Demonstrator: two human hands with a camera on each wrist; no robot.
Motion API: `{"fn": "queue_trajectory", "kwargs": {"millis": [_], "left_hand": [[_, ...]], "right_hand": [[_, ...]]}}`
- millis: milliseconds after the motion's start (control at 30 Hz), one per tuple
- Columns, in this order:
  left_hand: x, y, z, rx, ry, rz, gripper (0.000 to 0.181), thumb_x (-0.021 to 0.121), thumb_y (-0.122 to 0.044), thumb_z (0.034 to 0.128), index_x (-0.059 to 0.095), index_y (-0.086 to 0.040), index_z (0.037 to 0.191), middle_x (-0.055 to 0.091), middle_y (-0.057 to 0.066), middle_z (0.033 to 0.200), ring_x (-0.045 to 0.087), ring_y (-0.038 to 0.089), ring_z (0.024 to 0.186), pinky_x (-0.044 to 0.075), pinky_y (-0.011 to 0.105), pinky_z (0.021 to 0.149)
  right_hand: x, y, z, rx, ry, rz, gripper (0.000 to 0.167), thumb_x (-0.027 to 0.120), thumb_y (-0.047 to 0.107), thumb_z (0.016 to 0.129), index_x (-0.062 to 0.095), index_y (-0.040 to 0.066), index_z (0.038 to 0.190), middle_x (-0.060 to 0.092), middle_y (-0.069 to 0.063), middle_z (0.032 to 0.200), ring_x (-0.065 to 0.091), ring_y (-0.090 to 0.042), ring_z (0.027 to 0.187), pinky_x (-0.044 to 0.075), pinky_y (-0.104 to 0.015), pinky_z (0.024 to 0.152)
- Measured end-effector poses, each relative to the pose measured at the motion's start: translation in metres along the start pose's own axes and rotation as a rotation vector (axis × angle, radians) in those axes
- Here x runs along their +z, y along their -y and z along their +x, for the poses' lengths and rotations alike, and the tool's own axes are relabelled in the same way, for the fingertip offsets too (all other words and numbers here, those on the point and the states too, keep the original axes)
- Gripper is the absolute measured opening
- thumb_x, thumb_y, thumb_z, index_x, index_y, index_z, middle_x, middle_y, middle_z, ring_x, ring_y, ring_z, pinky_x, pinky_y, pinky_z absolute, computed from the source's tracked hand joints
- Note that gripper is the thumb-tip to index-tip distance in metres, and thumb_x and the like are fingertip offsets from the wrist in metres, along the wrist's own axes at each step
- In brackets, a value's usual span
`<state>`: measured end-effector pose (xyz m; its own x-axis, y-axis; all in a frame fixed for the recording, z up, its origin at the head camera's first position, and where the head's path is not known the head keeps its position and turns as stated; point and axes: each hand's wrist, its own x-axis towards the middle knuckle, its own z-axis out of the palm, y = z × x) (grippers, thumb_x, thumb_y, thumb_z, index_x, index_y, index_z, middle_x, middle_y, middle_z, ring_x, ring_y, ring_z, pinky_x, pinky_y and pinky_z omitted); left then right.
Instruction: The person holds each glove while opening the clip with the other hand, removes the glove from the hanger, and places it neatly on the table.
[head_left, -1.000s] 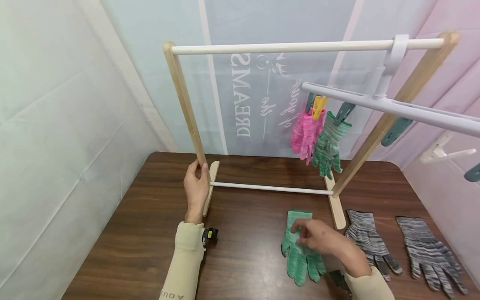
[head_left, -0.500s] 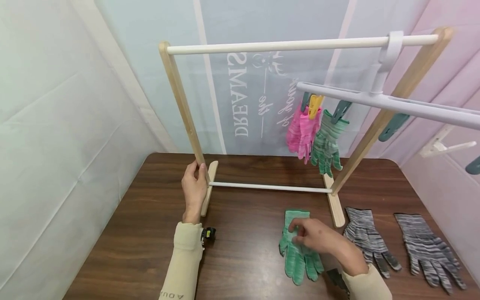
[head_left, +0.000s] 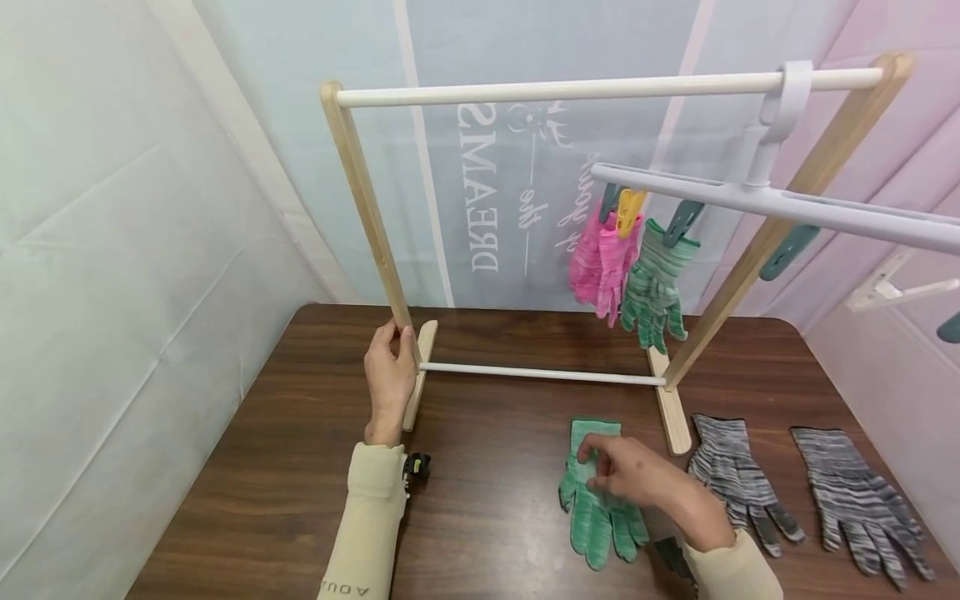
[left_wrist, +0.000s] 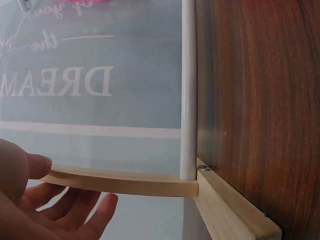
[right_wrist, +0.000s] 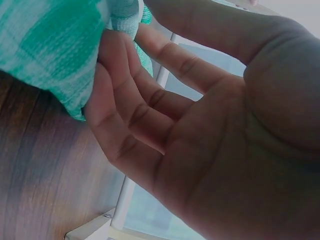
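Observation:
My left hand (head_left: 389,375) grips the lower part of the rack's left wooden post (left_wrist: 145,183), thumb on one side and fingers on the other. Over a green glove (head_left: 592,533) lying on the table, my right hand (head_left: 637,475) bends down with curled fingers. In the right wrist view its fingertips meet the green fabric (right_wrist: 55,45), which bunches up between fingers and thumb; the thumb's tip is cut off there. Pink gloves (head_left: 603,267) and a green-grey glove (head_left: 660,283) hang by clothespins from a pale hanger (head_left: 675,187).
The hanger hooks over the rack's white top bar (head_left: 562,90) and juts out toward the right front. Two grey striped gloves, one nearer (head_left: 738,475) and one farther right (head_left: 855,492), lie on the brown table (head_left: 300,467). A dark piece (head_left: 671,554) shows under the right wrist.
Both hands keep their places, and the gloves on the table lie as before. The head view shifts slightly.

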<state>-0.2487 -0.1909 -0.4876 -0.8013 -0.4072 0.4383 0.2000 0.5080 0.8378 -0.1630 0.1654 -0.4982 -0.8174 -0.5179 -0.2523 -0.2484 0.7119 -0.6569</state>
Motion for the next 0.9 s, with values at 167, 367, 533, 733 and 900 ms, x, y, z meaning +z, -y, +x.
{"fn": "queue_trajectory", "kwargs": {"millis": [167,367,533,733,900], "left_hand": [[-0.002,-0.009,-0.001,-0.010,-0.078,-0.050,0.033,0.063,-0.014,0.1036,0.064,-0.002,0.135,0.064,0.020,0.123,0.066,0.036,0.101,0.054,0.040,0.083],[-0.004,-0.029,-0.004,0.115,-0.288,-0.076,0.023,0.063,-0.006,0.0986,0.063,-0.001,0.121,0.058,0.019,0.123,0.057,0.033,0.113,0.047,0.041,0.091],[0.005,-0.050,-0.014,0.162,-0.288,-0.148,0.016,0.063,-0.001,0.0961,0.066,-0.001,0.112,0.059,0.016,0.118,0.056,0.028,0.109,0.046,0.031,0.084],[0.031,-0.074,-0.036,0.171,-0.046,-0.227,0.017,0.062,0.000,0.0958,0.069,-0.004,0.111,0.064,0.012,0.112,0.061,0.028,0.103,0.050,0.028,0.077],[0.053,-0.092,-0.056,0.150,0.133,-0.248,0.018,0.062,-0.001,0.0957,0.069,-0.007,0.111,0.066,0.008,0.112,0.063,0.019,0.102,0.054,0.028,0.078]], "right_hand": [[0.000,0.001,0.001,0.006,-0.002,-0.008,0.021,0.077,0.008,0.092,0.065,0.013,0.110,0.059,0.002,0.077,0.050,-0.008,0.064,0.042,-0.026,0.057],[-0.001,0.002,0.003,0.005,0.005,-0.008,0.020,0.076,0.009,0.093,0.065,0.014,0.109,0.059,0.002,0.077,0.050,-0.009,0.063,0.042,-0.026,0.056],[-0.001,0.001,0.002,0.007,0.002,-0.008,0.020,0.076,0.010,0.094,0.064,0.014,0.109,0.058,0.002,0.077,0.049,-0.009,0.063,0.041,-0.026,0.056],[0.002,0.000,0.001,0.008,0.003,0.000,0.020,0.076,0.009,0.093,0.064,0.014,0.109,0.058,0.002,0.077,0.050,-0.009,0.063,0.041,-0.026,0.056],[0.002,-0.001,0.002,0.003,0.004,-0.002,0.020,0.076,0.009,0.094,0.063,0.014,0.109,0.058,0.002,0.076,0.049,-0.009,0.063,0.041,-0.026,0.056]]}}
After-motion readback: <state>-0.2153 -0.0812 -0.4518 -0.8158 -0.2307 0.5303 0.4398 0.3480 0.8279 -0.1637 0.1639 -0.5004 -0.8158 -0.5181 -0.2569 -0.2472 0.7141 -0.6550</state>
